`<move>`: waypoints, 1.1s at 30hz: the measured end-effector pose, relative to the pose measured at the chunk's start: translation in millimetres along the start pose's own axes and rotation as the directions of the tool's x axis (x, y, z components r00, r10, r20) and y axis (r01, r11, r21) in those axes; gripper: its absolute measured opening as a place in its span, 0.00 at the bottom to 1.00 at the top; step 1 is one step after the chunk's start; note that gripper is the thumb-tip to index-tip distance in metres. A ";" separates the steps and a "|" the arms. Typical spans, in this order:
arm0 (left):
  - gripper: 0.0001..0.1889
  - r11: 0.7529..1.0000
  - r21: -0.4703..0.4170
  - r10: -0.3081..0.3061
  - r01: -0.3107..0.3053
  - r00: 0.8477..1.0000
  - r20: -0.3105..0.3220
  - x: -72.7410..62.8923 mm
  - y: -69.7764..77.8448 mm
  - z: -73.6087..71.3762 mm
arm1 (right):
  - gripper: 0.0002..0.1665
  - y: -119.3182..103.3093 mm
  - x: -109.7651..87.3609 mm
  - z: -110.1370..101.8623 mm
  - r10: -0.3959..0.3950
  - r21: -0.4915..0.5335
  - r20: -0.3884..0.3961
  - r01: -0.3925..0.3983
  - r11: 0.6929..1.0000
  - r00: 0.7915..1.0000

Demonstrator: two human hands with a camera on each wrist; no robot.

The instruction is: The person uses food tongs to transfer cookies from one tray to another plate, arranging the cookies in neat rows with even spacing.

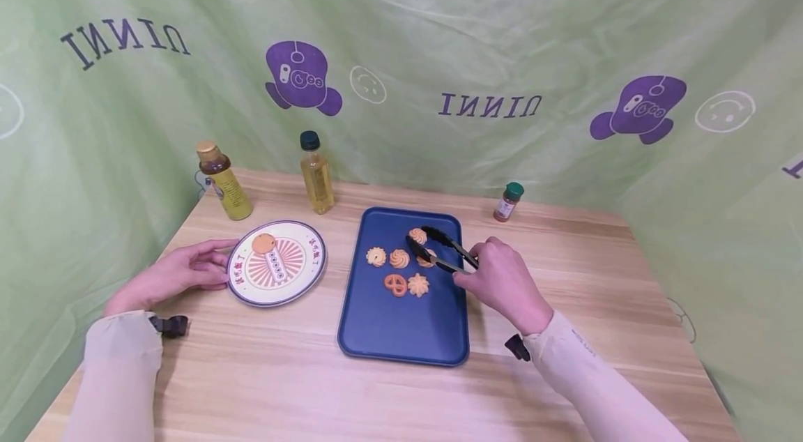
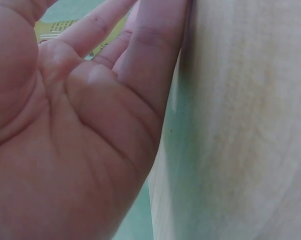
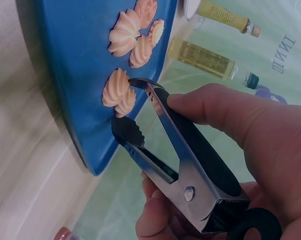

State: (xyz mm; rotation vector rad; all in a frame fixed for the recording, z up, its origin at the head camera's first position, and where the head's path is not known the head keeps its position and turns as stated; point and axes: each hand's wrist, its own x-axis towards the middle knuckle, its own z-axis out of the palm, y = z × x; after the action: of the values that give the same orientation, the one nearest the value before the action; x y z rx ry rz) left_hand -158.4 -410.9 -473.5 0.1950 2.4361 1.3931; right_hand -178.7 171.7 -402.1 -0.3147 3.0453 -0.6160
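My right hand (image 1: 502, 282) grips a pair of metal tongs (image 3: 190, 160) with black grips and black tips. The tongs' tips stand apart over the blue tray (image 1: 401, 330), on either side of two swirl cookies (image 3: 115, 87) at its far right. Left of and below these lie a flower-shaped cookie (image 1: 376, 256), another swirl cookie (image 1: 399, 259), a pretzel (image 1: 395, 284) and a star-shaped cookie (image 1: 418, 284). My left hand (image 1: 178, 272) rests at the left rim of a white plate (image 1: 307, 275), its fingertips at the edge. One round cookie (image 1: 263, 243) lies on that plate.
Behind the plate stand a yellow-green bottle (image 1: 231, 192) with a tan cap and an oil bottle (image 1: 318, 180) with a dark cap. A small green-lidded spice jar (image 1: 507, 203) is at the back right. Green printed cloth (image 1: 408, 31) hangs behind the wooden table (image 1: 282, 379).
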 end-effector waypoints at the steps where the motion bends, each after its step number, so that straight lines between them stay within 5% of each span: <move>1: 0.41 1.000 0.000 0.004 -0.004 1.000 0.001 0.0 -0.3 -0.1 | 0.23 -0.9 0.1 -0.5 -0.005 -0.004 -0.001 0.005 1.000 1.000; 33: 0.43 1.000 0.012 -0.008 0.008 1.000 -0.011 -1.1 1.9 0.2 | 0.17 -14.5 8.6 -5.4 -0.070 -0.023 0.000 0.070 0.997 0.998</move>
State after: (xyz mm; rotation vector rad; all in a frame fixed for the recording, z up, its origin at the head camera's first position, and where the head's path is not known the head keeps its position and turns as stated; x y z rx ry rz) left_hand -157.4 -410.1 -471.7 0.1803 2.4514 1.3800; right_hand -184.6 159.0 -391.4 -0.4236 3.0555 -0.5843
